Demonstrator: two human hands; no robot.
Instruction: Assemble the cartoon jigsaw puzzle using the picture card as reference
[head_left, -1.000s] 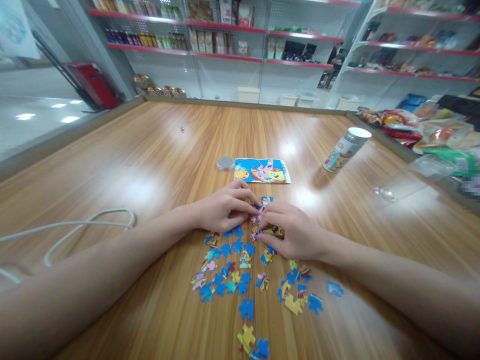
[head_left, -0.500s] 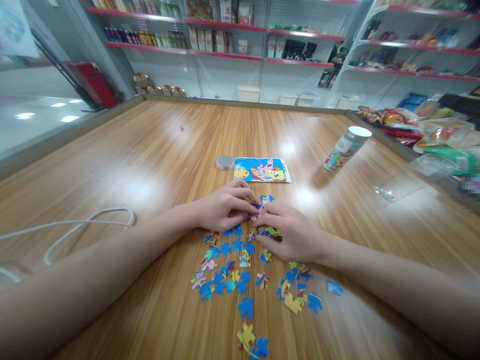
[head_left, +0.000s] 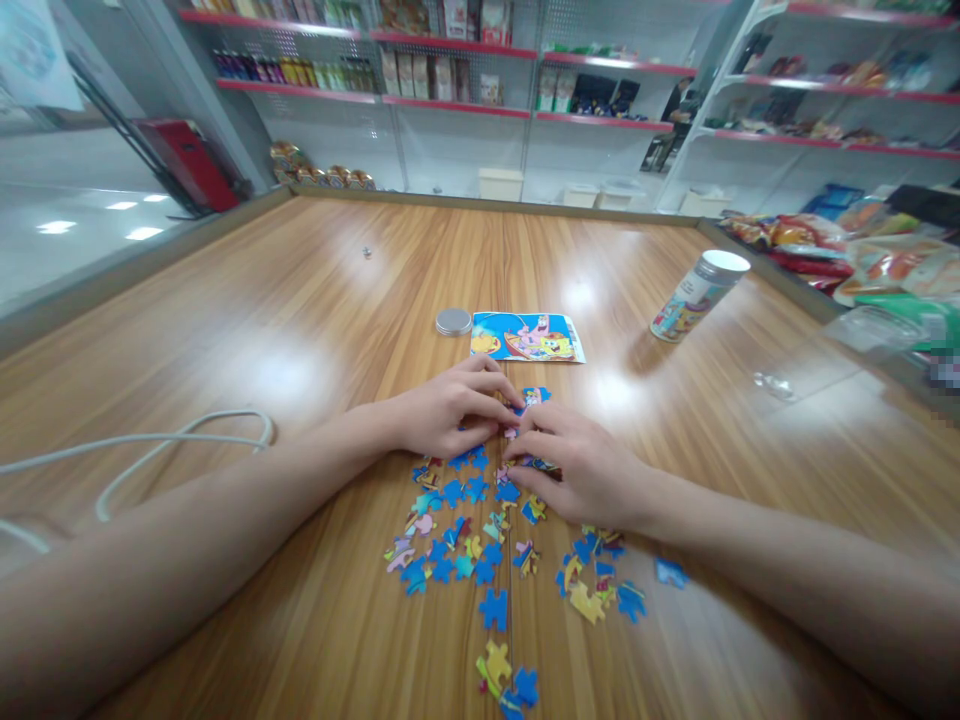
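On the wooden table (head_left: 300, 300) my left hand (head_left: 446, 415) and my right hand (head_left: 577, 460) meet fingertip to fingertip over a small joined cluster of jigsaw pieces (head_left: 529, 400). Both hands have their fingers curled and pinched onto pieces of that cluster. Several loose jigsaw pieces (head_left: 480, 550), mostly blue with some yellow and pink, lie scattered in front of me just below the hands. A colourful cartoon reference picture (head_left: 527, 337) lies flat beyond the hands.
A round metal lid (head_left: 453, 321) lies left of the picture. A printed tube can (head_left: 696, 297) stands at the right. A white cable (head_left: 150, 445) loops at the left. Snack packets (head_left: 847, 250) pile along the right edge. Store shelves line the back.
The hands stay pressed on the same cluster, the right fingers shifting slightly. The view has tipped a little, so everything sits slightly higher in the picture.
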